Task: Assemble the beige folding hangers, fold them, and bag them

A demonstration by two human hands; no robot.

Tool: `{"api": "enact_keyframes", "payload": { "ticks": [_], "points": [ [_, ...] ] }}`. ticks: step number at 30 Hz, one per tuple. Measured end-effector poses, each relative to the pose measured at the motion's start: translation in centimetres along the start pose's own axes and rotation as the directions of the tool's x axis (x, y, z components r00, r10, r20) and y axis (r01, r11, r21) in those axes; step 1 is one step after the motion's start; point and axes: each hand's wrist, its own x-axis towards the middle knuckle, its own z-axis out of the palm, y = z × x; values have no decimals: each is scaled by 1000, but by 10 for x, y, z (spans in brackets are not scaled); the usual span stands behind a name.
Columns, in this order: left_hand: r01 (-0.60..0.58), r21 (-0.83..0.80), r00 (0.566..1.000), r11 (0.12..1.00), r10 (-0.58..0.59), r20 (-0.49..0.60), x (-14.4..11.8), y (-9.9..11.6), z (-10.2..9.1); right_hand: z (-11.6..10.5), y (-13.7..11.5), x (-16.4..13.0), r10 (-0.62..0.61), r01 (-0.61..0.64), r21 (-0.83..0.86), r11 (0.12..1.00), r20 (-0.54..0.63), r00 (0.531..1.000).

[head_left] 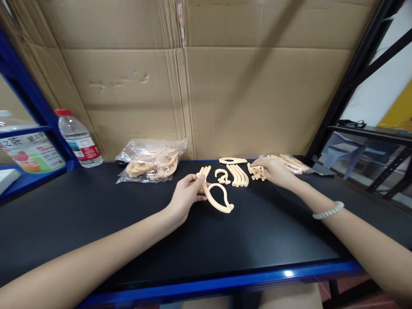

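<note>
Care matters here — left hand point(186, 194) pinches the looped cream piece point(219, 201) shut-fingered. Right hand point(273, 169), at two o'clock, curls loosely on small cream parts point(256, 171) — best to lift one only.

I see smooth, matt cream plastic in the curved piece point(219, 199) at frame centre; a matt black tabletop point(96, 214) with a glossy blue metal edge point(225, 281); crinkled clear plastic bag point(151, 161); creased brown cardboard point(225, 86) behind.

A bag of parts point(151, 165) is seen left of the held curved piece point(219, 199), and loose strips point(237, 175) are laid just behind it.
</note>
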Motion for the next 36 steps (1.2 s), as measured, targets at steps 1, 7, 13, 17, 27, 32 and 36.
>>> {"api": "enact_keyframes", "payload": {
  "ticks": [1,7,13,17,27,32,36],
  "points": [
    [-11,-1,1000,1000,11,-9,0,0,0,-1,-11,0,-35,37,35,999,-45,998],
    [-89,5,996,996,89,-30,1,-3,-2,-16,-106,-5,-376,390,180,903,-109,920],
    [-113,-26,993,993,113,-21,3,-7,-5,-13,-139,-14,-526,526,30,850,119,842],
    [-106,-23,994,994,105,-17,6,-9,-5,-8,-129,-12,-485,492,-23,870,136,864],
    [-672,513,681,534,718,145,4,-15,-8,-6,-117,-12,-368,368,-4,930,18,930],
    [-867,495,358,-63,611,706,-7,-15,-5,-4,-119,-13,-370,370,-1,929,-29,929],
    [-863,497,354,-90,592,724,-8,-15,-5,-5,-122,-13,-419,417,-42,908,-64,906]
  ]
}}
